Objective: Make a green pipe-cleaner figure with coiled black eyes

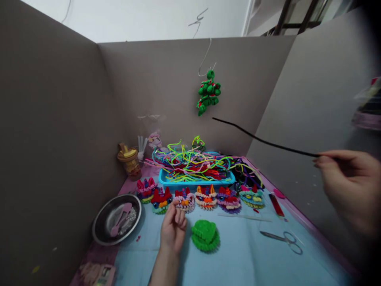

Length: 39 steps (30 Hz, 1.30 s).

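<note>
My right hand (348, 182) is raised at the right and pinches one end of a long black pipe cleaner (262, 139), which slants up and left through the air. My left hand (174, 228) rests on the light blue mat (244, 258) with its fingers curled in; whether it holds anything is hidden. It lies just left of a green pipe-cleaner piece (205, 236) and just below a row of several colourful pipe-cleaner faces (205, 197).
A blue tray (196, 180) heaped with coloured pipe cleaners stands behind the row. A metal bowl (116, 218) with pink clips sits at the left, scissors (282, 238) at the right. A green figure (208, 93) hangs on the back cardboard wall. A jar (129, 161) stands in the corner.
</note>
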{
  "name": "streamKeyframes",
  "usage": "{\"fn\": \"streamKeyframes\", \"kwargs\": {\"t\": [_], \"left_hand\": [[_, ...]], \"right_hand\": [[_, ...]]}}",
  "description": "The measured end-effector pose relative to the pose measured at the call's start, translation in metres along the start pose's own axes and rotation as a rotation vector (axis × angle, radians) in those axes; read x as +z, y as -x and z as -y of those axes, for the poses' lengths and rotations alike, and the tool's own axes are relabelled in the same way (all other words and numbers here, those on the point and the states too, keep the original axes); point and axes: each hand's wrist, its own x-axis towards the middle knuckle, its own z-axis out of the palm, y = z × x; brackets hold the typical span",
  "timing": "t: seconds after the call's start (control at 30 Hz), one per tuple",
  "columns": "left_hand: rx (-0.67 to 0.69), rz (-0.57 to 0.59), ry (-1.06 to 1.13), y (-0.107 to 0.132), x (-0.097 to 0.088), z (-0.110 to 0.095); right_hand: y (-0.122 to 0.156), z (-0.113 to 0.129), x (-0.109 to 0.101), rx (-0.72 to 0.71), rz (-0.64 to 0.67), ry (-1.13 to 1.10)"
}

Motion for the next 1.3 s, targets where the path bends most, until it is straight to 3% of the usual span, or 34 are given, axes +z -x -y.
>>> {"fn": "streamKeyframes", "kwargs": {"t": [0.03,0.07,0.17,0.3,0.37,0.43,0.6,0.7,0.8,0.87,0.97,1.17,1.3], "left_hand": [[0.008,-0.011,-0.069,0.001,0.002,0.002],[0.026,-0.02,-0.143,0.002,0.004,0.005],[0.09,-0.005,-0.358,0.005,0.009,0.012],[0.083,0.077,-0.43,0.008,0.008,0.016],[0.091,0.052,-0.424,0.007,0.005,0.015],[0.131,-0.01,-0.421,0.005,0.003,0.014],[0.161,-0.113,-0.361,-0.001,0.002,0.012],[0.123,-0.138,-0.342,-0.001,0.003,0.011],[0.091,-0.157,-0.306,0.0,0.003,0.008],[0.072,-0.175,-0.267,0.001,0.004,0.007],[0.041,-0.189,-0.222,0.001,0.004,0.006],[0.015,-0.17,-0.211,0.003,0.006,0.009],[0.019,-0.111,-0.249,0.006,0.009,0.007]], "right_hand": [[0.008,0.017,0.008,0.028,-0.096,-0.016],[0.017,0.033,0.019,0.041,-0.092,-0.077],[0.051,0.069,0.058,-0.022,0.237,-0.287],[0.101,0.088,0.11,-0.302,0.828,-0.476],[0.11,0.093,0.131,-0.346,0.953,-0.502],[0.102,0.099,0.152,-0.331,0.966,-0.529],[0.04,0.115,0.224,0.02,0.677,-0.63],[0.015,0.123,0.27,0.077,0.639,-0.642],[0.008,0.129,0.297,0.122,0.638,-0.694],[0.003,0.131,0.302,0.156,0.635,-0.762],[-0.018,0.128,0.289,0.235,0.602,-0.911],[-0.088,0.088,0.218,0.394,0.573,-1.13],[-0.09,0.056,0.182,0.495,0.681,-1.055]]}}
